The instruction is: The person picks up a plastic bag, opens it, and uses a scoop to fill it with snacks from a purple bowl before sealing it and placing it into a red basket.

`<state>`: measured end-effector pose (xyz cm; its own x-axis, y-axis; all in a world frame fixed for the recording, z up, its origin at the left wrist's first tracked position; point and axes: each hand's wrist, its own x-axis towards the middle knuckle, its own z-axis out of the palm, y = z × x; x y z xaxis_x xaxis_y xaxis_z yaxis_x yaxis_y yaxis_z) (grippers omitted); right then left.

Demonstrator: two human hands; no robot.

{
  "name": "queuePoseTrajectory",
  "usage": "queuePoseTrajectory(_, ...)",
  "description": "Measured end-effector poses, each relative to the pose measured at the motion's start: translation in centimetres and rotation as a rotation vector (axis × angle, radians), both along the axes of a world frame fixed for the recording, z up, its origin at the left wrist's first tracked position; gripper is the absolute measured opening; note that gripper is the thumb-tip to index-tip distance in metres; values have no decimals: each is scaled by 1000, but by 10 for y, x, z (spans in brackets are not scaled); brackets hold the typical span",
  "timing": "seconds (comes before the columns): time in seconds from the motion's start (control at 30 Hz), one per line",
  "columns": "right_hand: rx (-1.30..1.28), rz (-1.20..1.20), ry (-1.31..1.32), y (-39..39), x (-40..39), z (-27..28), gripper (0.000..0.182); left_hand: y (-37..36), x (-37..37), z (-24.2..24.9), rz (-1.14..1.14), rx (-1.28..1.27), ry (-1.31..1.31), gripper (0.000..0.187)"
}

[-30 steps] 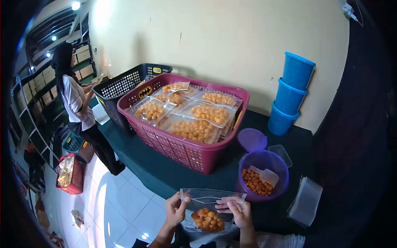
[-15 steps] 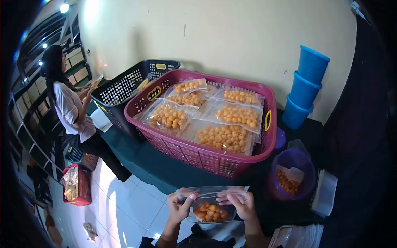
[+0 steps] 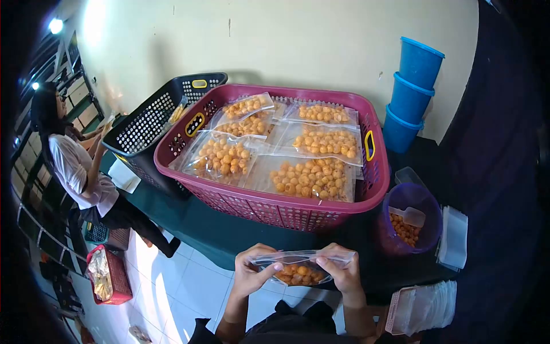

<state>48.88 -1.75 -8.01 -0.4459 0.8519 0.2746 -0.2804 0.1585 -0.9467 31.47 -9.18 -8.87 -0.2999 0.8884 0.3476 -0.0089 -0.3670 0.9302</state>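
Note:
Between my hands is a clear zip bag (image 3: 299, 274) with round orange snack balls in its lower part. My left hand (image 3: 256, 272) grips its top left edge, thumb on the near side. On the opposite top corner, my right hand (image 3: 342, 267) pinches the plastic, its thumb pressed against the bag's front. Just beyond stands a maroon basket (image 3: 269, 207) with several filled bags (image 3: 312, 179) lying flat in it. To the right, a purple tub (image 3: 411, 198) holds loose snack balls and a clear scoop (image 3: 411, 216).
Stacked blue buckets (image 3: 413, 94) lean by the wall. A black basket (image 3: 143, 123) is at the left. Flat plastic bags (image 3: 454, 235) lie beside the tub, and more bags (image 3: 427, 307) fill a small basket below. Another person (image 3: 77, 166) stands at left, near a red basket (image 3: 117, 281) on the floor.
The bag's top edge has tilted toward me, and both hands have shifted slightly up and right in view. My right fingers have closed around the bag's edge. The camera view has shifted a little.

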Motion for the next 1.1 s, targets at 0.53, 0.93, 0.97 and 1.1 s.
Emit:
queuePoseTrajectory(0.53,897,-87,-392,25,72,88,35,5,60,21,212,207,430,5)
queuePoseTrajectory(0.93,1385,555,-831,39,57,101,11,-4,103,32,221,157,507,6)
queuePoseTrajectory(0.97,1423,557,-822,36,60,99,11,-7,104,34,225,141,586,8)
queuePoseTrajectory(1.1,1511,522,-695,17,94,107,7,-38,120,46,213,97,709,12)
